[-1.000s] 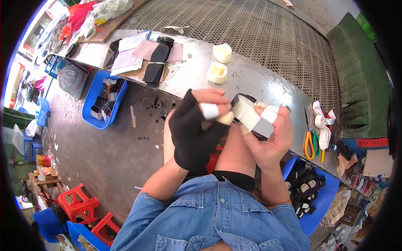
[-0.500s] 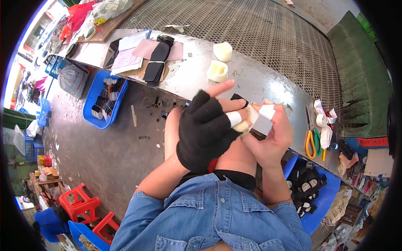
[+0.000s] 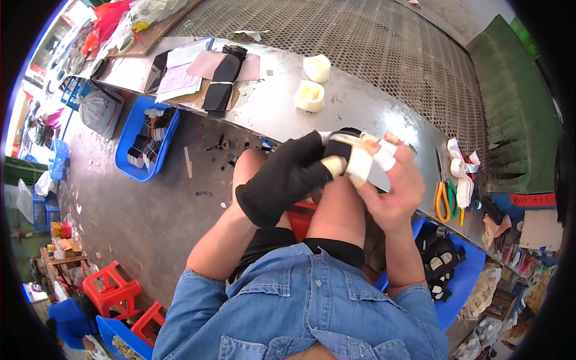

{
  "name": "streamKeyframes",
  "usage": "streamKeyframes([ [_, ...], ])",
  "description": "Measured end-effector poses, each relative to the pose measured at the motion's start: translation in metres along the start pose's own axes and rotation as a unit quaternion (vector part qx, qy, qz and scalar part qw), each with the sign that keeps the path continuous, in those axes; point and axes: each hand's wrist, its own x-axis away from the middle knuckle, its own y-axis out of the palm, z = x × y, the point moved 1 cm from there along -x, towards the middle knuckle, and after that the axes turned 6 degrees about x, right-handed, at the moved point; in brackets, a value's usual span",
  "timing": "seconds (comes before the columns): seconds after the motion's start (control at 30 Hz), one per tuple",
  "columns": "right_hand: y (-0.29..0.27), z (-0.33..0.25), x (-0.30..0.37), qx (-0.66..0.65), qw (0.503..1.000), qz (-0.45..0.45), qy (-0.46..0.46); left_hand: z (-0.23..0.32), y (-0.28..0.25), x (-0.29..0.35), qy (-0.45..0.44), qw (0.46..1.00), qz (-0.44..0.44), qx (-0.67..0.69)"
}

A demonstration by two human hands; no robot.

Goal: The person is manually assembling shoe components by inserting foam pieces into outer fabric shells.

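Both hands are closed on one black-and-white piece (image 3: 345, 148), which we find above the lap, by the near edge of the metal surface (image 3: 264, 114). Our left hand (image 3: 282, 177) wears a black fingerless glove and grips the piece from its left side, thumb against the black part. Our right hand (image 3: 396, 186) is ungloved, with white wrapping on the fingers, and pinches the pale end between thumb and fingers. We cannot tell the full form of the piece, as the fingers cover much of it. On the surface beyond the hands we record two cream-coloured blocks (image 3: 309, 96), one behind the other. Further left lies a banded black bundle (image 3: 223, 81) beside papers (image 3: 180, 72). To the right we note scissors (image 3: 442, 201) with an orange handle loop, next to white strips (image 3: 461, 174). Below them, a blue bin (image 3: 465, 294) holds black-and-white pieces (image 3: 441, 261).
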Motion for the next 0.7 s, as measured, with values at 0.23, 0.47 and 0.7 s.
streamKeyframes([
  [0.23, 0.004, -0.001, 0.009, -0.03, 0.998, 0.046, 0.022, -0.011, -0.005, 0.002, 0.067, 0.992, -0.017, 0.105],
  [0.47, 0.026, 0.036, 0.038, -0.628, 0.653, -0.044, 0.42, 0.006, -0.011, 0.009, 0.082, 0.991, -0.069, 0.081],
  [0.7, 0.016, 0.032, 0.028, -0.656, 0.626, -0.033, 0.42, 0.014, -0.018, 0.009, 0.077, 0.994, -0.07, 0.028],
])
